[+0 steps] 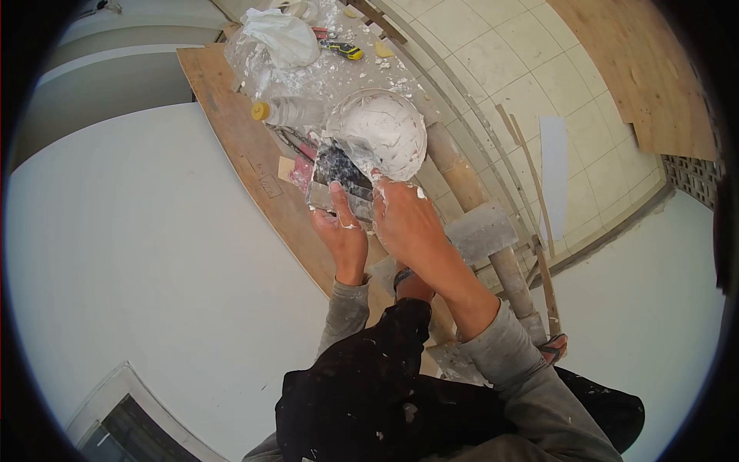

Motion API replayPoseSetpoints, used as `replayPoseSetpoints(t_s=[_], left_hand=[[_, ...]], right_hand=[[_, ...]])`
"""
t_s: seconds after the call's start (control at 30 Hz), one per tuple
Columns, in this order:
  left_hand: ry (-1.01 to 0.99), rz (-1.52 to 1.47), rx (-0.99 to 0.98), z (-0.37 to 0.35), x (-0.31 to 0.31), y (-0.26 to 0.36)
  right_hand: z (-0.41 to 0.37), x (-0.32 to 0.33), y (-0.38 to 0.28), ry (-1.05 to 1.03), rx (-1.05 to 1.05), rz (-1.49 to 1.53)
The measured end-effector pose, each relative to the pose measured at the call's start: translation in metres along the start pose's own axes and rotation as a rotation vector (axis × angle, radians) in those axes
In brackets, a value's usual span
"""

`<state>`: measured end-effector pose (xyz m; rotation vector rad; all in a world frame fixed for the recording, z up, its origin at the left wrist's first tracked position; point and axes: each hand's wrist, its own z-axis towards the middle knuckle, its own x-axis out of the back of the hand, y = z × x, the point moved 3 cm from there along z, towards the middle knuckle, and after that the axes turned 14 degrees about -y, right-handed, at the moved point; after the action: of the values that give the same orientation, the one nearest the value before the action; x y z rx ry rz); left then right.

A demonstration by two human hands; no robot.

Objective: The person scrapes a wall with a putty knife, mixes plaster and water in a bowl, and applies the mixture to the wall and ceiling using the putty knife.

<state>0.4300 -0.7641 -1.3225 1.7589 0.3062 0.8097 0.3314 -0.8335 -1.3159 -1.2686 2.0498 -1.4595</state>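
Observation:
My left hand is closed around the near edge of a dark rectangular plate smeared with white putty, its thumb lying on top. Over the plate's far right corner, my right hand grips a putty knife; most of its handle is hidden by the fingers. The knife's blade overlaps the near left rim of a round bucket filled with white putty. White smears mark the fingers of both hands.
Past the plate lies a clear bottle with a yellow cap. A white plastic bag and a yellow-black utility knife rest on the splattered board. Wooden poles stand at the right, above the tiled floor.

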Motion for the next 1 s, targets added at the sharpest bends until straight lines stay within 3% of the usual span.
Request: replayPoseSetpoints(t_s=[0.1, 0.17, 0.23, 0.3, 0.33, 0.5, 0.57, 0.6, 0.63, 0.67, 0.73, 0.87, 0.93, 0.97, 1.0], left_hand=[[0.083, -0.062, -0.146, 0.010, -0.002, 0.009], [-0.036, 0.022, 0.121, 0.016, 0.012, -0.001], [-0.072, 0.003, 0.134, 0.006, 0.009, -0.007], [-0.077, 0.146, -0.078, 0.009, -0.001, 0.002], [-0.069, 0.022, -0.074, 0.011, -0.001, 0.001], [-0.131, 0.090, -0.005, -0.002, 0.002, 0.005], [-0.148, 0.083, -0.003, 0.002, -0.003, 0.006], [-0.151, 0.071, 0.004, 0.001, 0.003, 0.004], [-0.151, 0.063, 0.016, 0.001, 0.009, 0.003], [-0.137, 0.066, 0.016, 0.003, 0.012, 0.006], [-0.195, 0.343, -0.251, 0.005, 0.008, 0.020], [-0.180, 0.288, -0.286, 0.010, 0.000, 0.008], [-0.084, 0.656, -0.529, 0.017, 0.013, 0.012], [-0.078, 0.656, -0.523, 0.019, 0.020, 0.012], [-0.134, 0.795, -0.581, 0.021, 0.021, 0.016]], right_hand=[[-0.002, 0.005, -0.008, -0.084, 0.010, -0.014], [-0.019, -0.008, -0.008, -0.059, 0.056, -0.055], [-0.012, 0.001, -0.003, -0.018, 0.046, 0.021], [0.002, 0.012, -0.002, 0.008, 0.066, 0.011], [-0.005, 0.010, -0.007, -0.039, 0.047, 0.026], [-0.002, 0.007, -0.002, -0.083, 0.005, 0.050], [0.034, 0.028, 0.001, -0.005, 0.033, 0.099], [0.026, 0.028, 0.002, 0.149, 0.157, 0.020], [0.020, 0.023, 0.014, 0.140, 0.169, 0.021], [0.015, 0.016, 0.037, 0.022, 0.026, 0.276], [0.001, 0.011, 0.043, -0.113, -0.187, 0.854], [-0.012, 0.019, 0.041, -0.084, -0.086, 0.908], [-0.038, 0.025, 0.049, -0.306, -0.156, 0.854], [-0.052, 0.029, 0.054, -0.312, -0.160, 0.849], [-0.063, 0.041, 0.057, -0.203, -0.167, 0.503]])
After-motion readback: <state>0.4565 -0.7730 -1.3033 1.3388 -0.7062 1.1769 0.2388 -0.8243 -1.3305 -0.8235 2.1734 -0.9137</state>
